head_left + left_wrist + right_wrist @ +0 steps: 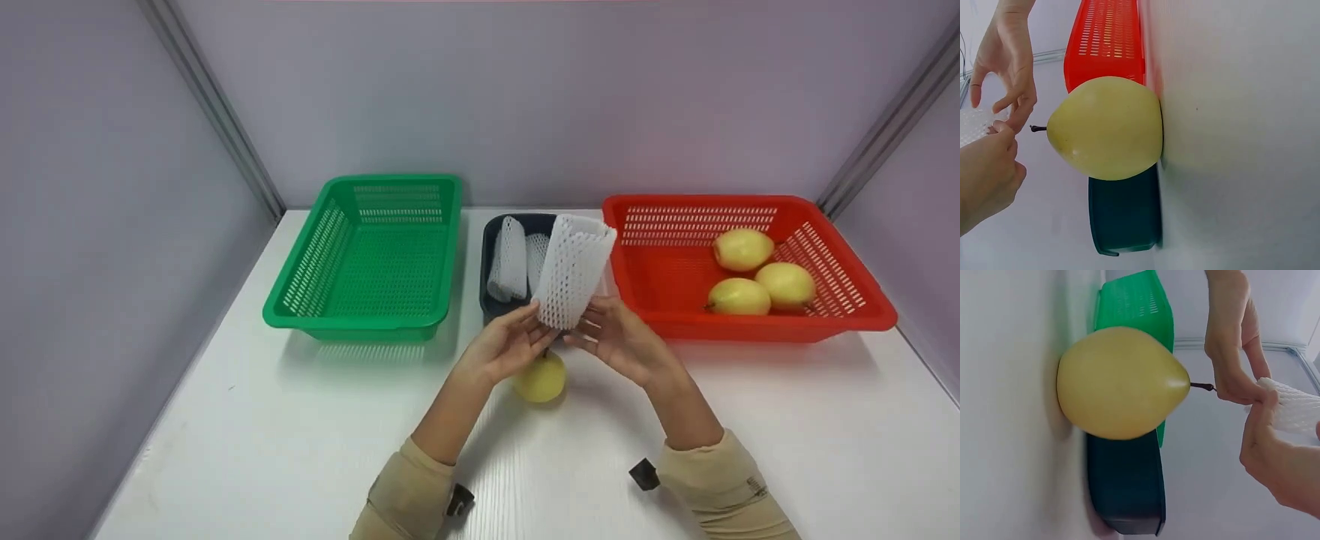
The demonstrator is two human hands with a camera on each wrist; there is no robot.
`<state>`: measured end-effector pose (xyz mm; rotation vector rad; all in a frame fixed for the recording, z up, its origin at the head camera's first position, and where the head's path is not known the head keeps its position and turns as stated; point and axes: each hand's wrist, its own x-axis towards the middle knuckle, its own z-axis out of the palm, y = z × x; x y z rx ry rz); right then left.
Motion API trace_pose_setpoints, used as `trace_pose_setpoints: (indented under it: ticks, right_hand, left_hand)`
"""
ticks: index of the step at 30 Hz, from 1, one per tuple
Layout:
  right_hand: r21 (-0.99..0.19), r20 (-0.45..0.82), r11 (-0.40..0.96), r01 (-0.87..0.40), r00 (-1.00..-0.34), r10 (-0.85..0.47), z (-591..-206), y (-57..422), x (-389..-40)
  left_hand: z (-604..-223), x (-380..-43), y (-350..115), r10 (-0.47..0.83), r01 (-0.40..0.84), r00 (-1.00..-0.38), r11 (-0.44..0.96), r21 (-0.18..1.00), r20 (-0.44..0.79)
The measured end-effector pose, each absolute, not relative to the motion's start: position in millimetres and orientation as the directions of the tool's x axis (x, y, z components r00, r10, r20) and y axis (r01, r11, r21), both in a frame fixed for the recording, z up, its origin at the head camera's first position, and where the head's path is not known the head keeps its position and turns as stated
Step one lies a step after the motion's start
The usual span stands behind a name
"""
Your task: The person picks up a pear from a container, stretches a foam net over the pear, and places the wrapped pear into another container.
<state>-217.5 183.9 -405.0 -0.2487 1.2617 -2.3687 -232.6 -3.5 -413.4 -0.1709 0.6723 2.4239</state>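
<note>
A white foam net sleeve (pixel 573 274) is held up between both hands, over the front of a dark bin. My left hand (pixel 508 346) pinches its lower left edge between thumb and fingers. On the other side, my right hand (pixel 624 339) grips the lower right edge, thumb against the net. The two hands' fingertips come close together at the sleeve's bottom end, as the right wrist view shows with the sleeve (pixel 1294 405). Below the hands a yellow pear (pixel 540 379) stands upright on the table, stem up; the left hand partly covers it in the head view.
The dark bin (pixel 491 306) behind the hands contains several rolled foam net sleeves (pixel 512 259). A green basket (pixel 360 323) stands at left. At right, a red basket (pixel 742 328) holds three yellow pears (pixel 741 297). Walls enclose the white table (pixel 262 450) behind and at the sides.
</note>
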Motion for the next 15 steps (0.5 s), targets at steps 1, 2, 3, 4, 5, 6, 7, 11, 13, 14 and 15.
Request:
trace_pose_setpoints:
  ticks: [1, 2, 3, 4, 5, 6, 7, 11, 13, 14, 15]
  right_hand:
    - [-0.796, -0.065, -0.504, 0.335, -0.876, -0.478, -406.3, 184.4, -218.2]
    - [-0.774, -0.085, -0.515, 0.368, -0.866, -0.492, -407.4, 184.5, -218.8]
    - [-0.76, -0.101, -0.515, 0.396, -0.855, -0.508, -408.6, 184.4, -219.5]
    - [-0.743, -0.122, -0.515, 0.428, -0.842, -0.525, -409.7, 184.4, -220.4]
    - [-0.726, -0.139, -0.512, 0.459, -0.827, -0.544, -411.0, 184.1, -221.2]
    - [-0.705, -0.15, -0.513, 0.489, -0.81, -0.567, -412.3, 183.7, -222.0]
    - [-0.679, -0.159, -0.516, 0.523, -0.791, -0.591, -413.5, 183.2, -222.9]
    - [-0.541, -0.168, -0.535, 0.649, -0.707, -0.687, -418.7, 180.8, -226.9]
    - [-0.493, -0.154, -0.54, 0.683, -0.679, -0.718, -420.6, 179.7, -228.3]
    - [-0.478, -0.148, -0.541, 0.692, -0.67, -0.727, -421.1, 179.3, -228.6]
    - [-0.47, -0.136, -0.544, 0.695, -0.666, -0.733, -421.2, 178.8, -228.9]
  left_hand:
    - [-413.3, -232.7, -3.5, 0.529, -0.593, -0.804, -0.682, 0.429, -0.27]
    - [-413.3, -232.6, -3.5, 0.532, -0.591, -0.805, -0.677, 0.439, -0.263]
    - [-413.2, -232.5, -3.5, 0.537, -0.589, -0.805, -0.671, 0.451, -0.253]
    - [-413.0, -232.3, -3.5, 0.543, -0.587, -0.804, -0.665, 0.461, -0.242]
    - [-412.8, -232.1, -3.4, 0.547, -0.587, -0.803, -0.662, 0.466, -0.235]
    - [-412.7, -231.8, -3.5, 0.55, -0.586, -0.803, -0.659, 0.472, -0.228]
    - [-412.6, -231.5, -3.6, 0.553, -0.586, -0.802, -0.657, 0.474, -0.224]
    - [-412.3, -230.3, -4.0, 0.562, -0.588, -0.799, -0.653, 0.477, -0.215]
    - [-412.7, -229.9, -4.2, 0.572, -0.59, -0.794, -0.643, 0.488, -0.205]
    - [-412.8, -229.7, -4.4, 0.578, -0.59, -0.791, -0.638, 0.494, -0.199]
    - [-413.0, -229.6, -4.6, 0.585, -0.592, -0.788, -0.633, 0.499, -0.192]
